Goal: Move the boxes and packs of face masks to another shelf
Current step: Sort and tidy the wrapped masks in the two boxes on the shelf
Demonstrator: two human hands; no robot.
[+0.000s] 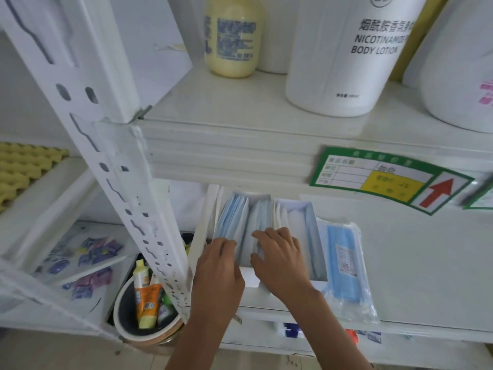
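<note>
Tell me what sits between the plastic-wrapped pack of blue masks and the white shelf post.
In the head view, an open white box of loose masks, with both hands in it, separates the wrapped pack from the post.

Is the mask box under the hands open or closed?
Open: the mask box has no lid over its top, and blue masks stand exposed inside it.

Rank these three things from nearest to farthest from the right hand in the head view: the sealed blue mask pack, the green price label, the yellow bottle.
From the right hand:
1. Sealed blue mask pack, just to its right on the same shelf.
2. Green price label, above right, on the upper shelf's edge.
3. Yellow bottle, far above, standing on the upper shelf.
</note>
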